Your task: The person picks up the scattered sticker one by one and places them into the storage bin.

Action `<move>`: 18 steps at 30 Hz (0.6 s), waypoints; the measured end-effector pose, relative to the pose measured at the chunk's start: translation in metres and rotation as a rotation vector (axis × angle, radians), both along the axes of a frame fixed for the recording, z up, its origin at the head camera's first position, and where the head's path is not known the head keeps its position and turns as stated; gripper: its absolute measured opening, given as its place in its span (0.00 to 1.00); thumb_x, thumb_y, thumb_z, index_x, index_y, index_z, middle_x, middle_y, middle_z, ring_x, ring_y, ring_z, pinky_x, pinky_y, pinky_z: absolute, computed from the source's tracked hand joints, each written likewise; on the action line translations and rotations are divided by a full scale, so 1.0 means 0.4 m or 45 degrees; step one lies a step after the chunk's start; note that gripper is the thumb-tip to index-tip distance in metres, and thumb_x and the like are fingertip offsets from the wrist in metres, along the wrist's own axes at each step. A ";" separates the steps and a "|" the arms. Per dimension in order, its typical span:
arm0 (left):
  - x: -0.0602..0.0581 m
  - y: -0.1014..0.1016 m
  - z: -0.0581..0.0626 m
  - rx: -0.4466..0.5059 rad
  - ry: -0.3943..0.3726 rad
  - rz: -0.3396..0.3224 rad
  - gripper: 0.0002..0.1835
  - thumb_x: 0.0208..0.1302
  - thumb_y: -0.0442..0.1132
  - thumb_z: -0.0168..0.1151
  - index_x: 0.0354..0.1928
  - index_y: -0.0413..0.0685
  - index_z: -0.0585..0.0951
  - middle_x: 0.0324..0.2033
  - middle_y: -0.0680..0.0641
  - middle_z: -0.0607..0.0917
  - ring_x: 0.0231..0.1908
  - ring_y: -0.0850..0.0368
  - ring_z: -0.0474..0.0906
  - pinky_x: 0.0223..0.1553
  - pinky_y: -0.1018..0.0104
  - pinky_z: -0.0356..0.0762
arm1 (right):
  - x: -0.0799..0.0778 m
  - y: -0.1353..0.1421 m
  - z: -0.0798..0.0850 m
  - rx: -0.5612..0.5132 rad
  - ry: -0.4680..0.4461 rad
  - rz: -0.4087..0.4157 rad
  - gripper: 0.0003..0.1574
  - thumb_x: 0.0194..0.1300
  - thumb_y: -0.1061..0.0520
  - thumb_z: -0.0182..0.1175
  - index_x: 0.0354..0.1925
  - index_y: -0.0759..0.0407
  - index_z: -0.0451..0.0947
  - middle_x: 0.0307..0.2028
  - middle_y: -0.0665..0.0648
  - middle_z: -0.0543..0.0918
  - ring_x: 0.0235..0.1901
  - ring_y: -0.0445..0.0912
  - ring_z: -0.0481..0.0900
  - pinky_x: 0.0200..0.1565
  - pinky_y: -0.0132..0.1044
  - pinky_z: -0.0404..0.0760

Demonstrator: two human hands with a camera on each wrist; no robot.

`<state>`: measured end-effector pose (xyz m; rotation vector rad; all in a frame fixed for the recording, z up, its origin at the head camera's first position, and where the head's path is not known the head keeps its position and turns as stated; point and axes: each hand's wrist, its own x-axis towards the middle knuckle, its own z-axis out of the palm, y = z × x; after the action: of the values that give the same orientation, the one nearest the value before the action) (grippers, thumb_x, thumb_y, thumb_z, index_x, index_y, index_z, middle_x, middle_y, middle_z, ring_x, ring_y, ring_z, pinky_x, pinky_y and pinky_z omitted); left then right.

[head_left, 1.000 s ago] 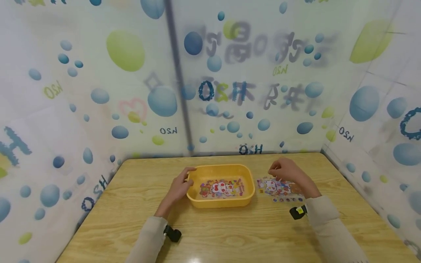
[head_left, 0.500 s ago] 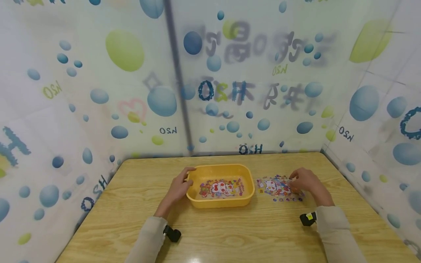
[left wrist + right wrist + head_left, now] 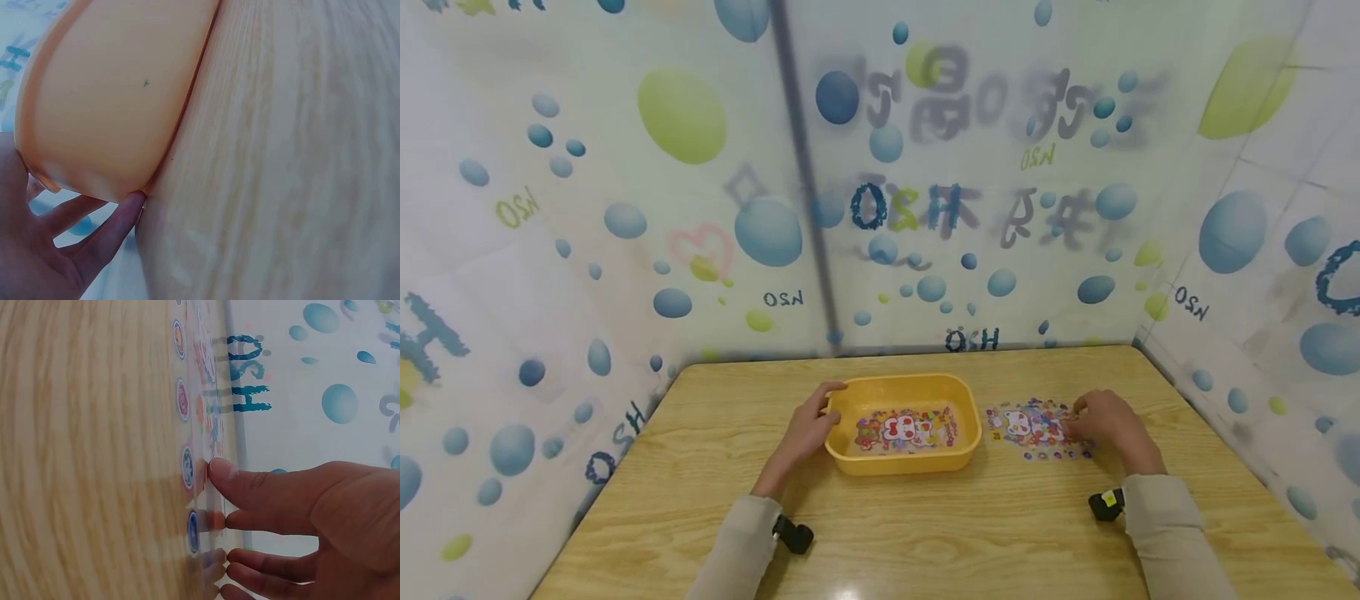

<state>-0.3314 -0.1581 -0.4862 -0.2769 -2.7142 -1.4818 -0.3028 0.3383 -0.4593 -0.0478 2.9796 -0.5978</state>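
Note:
In the head view a yellow plastic tray (image 3: 910, 465) stands mid-table, and a clear sheet with cartoon prints (image 3: 906, 429) lies inside it. My left hand (image 3: 808, 423) grips its left end, thumb and fingers at the rim and outer wall; the left wrist view shows fingers (image 3: 119, 225) against the yellow wall. Right of the tray, a second clear printed sheet (image 3: 1030, 427) lies on the table. At its right end, my right hand (image 3: 1108, 421) touches it with thumb and fingertips. In the right wrist view the fingers (image 3: 269, 522) are extended onto the glossy sheet, not visibly pinching it.
The wood-grain table (image 3: 887, 533) carries the tray and sheet. Behind it and on both sides hang white curtains (image 3: 760, 317) with blue and green bubble prints, close to the table's edges. A small black camera (image 3: 793, 533) sits on the left wrist, another camera (image 3: 1107, 504) on the right.
My right hand has moved right and down, from over the middle of the second sheet onto its right end. My left hand and the tray have stayed in place.

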 end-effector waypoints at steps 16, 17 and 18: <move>0.002 -0.001 -0.004 -0.003 0.027 0.004 0.26 0.69 0.34 0.54 0.68 0.57 0.75 0.65 0.34 0.79 0.58 0.40 0.82 0.50 0.50 0.85 | 0.002 -0.014 -0.001 -0.048 0.034 -0.062 0.20 0.64 0.57 0.69 0.45 0.74 0.85 0.46 0.73 0.86 0.35 0.54 0.78 0.48 0.58 0.81; 0.002 -0.002 -0.004 -0.001 0.026 0.005 0.26 0.68 0.34 0.54 0.68 0.57 0.75 0.65 0.34 0.80 0.57 0.40 0.82 0.50 0.50 0.85 | 0.003 -0.014 -0.002 -0.053 0.039 -0.070 0.21 0.64 0.56 0.69 0.45 0.75 0.85 0.46 0.74 0.85 0.36 0.54 0.79 0.48 0.59 0.81; 0.001 -0.002 -0.004 -0.001 0.026 0.005 0.26 0.68 0.34 0.54 0.68 0.58 0.75 0.65 0.34 0.80 0.57 0.40 0.83 0.50 0.51 0.85 | 0.003 -0.013 -0.003 -0.057 0.045 -0.078 0.22 0.64 0.56 0.69 0.46 0.76 0.84 0.47 0.75 0.85 0.36 0.55 0.79 0.48 0.59 0.81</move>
<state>-0.3309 -0.1588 -0.4879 -0.2847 -2.6980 -1.4691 -0.3016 0.3332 -0.4607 0.0300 3.0116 -0.6781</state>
